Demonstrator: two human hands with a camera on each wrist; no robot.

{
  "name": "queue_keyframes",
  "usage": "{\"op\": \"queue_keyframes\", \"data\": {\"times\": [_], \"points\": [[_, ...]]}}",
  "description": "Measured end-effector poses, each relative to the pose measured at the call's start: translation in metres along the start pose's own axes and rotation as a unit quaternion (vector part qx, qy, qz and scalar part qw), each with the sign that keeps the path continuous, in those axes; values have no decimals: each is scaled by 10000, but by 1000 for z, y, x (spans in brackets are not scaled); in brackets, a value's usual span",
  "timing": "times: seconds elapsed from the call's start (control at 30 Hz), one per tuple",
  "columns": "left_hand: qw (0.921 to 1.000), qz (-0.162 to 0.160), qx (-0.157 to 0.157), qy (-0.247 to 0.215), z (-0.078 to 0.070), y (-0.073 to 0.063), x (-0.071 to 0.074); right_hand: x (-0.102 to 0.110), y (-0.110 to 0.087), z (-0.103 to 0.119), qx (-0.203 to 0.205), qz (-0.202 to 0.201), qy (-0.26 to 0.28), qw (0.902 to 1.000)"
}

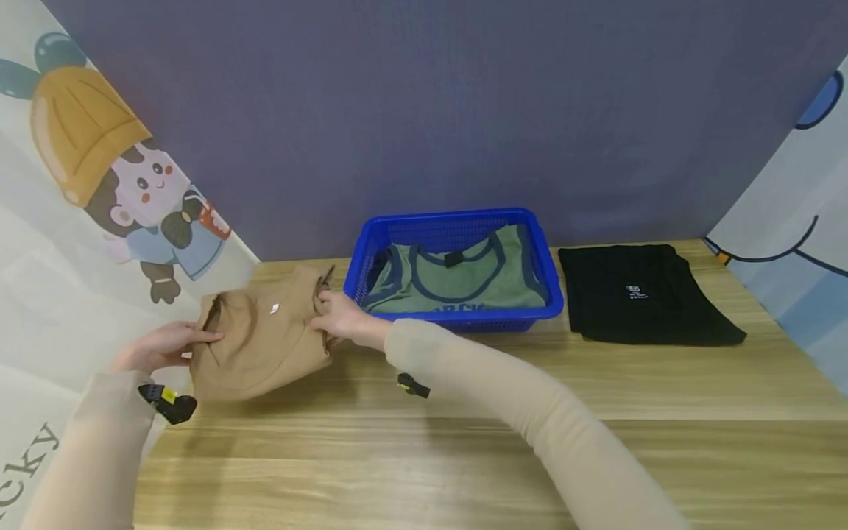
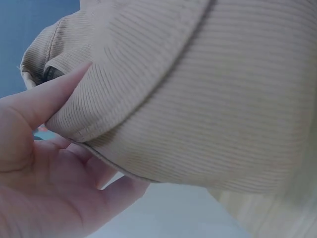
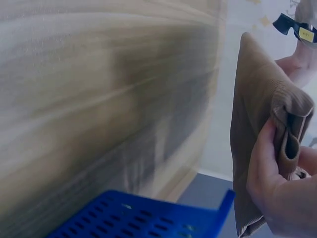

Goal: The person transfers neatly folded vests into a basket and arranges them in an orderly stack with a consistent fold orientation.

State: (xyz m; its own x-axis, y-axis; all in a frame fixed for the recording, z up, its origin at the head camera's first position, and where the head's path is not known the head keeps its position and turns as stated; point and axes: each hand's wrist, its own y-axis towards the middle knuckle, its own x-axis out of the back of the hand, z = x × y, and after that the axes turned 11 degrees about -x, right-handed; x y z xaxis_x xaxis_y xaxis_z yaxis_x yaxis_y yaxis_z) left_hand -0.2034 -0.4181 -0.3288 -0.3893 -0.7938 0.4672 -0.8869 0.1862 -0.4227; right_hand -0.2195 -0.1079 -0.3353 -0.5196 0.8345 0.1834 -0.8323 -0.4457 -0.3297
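A tan ribbed garment (image 1: 255,346), folded into a bundle with a small white tag on it, is held up between both hands at the left of the table. At its left edge my left hand (image 1: 159,346) pinches the cloth, thumb on top and fingers beneath, as the left wrist view also shows on the ribbed fabric (image 2: 208,109). My right hand (image 1: 344,318) grips the opposite side, close to the blue basket's left wall. In the right wrist view that hand (image 3: 277,183) pinches the folded layers of the garment's edge.
A blue plastic basket (image 1: 457,316) stands at the back middle, with a green shirt (image 1: 477,283) trimmed in dark blue inside. Right of it lies a folded black garment (image 1: 636,298) with a small white print. A grey-blue wall (image 1: 450,110) rises behind the wooden table (image 1: 464,456).
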Motion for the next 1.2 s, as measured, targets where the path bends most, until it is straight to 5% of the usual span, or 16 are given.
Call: {"op": "queue_keyframes", "data": {"times": [0.37,0.5,0.67,1.2], "points": [[9984,-321,-462,-65,-32,-3,1,31,-8,18,40,-78,-289,9995],[9972,-542,-519,-59,-45,-5,0,41,-11,24,-155,245,277,9992],[9952,-752,-614,-112,-61,-3,-4,57,-16,29,-153,273,287,9991],[9931,-743,-894,-158,-120,19,-34,124,-34,25,-217,378,100,9990]]}}
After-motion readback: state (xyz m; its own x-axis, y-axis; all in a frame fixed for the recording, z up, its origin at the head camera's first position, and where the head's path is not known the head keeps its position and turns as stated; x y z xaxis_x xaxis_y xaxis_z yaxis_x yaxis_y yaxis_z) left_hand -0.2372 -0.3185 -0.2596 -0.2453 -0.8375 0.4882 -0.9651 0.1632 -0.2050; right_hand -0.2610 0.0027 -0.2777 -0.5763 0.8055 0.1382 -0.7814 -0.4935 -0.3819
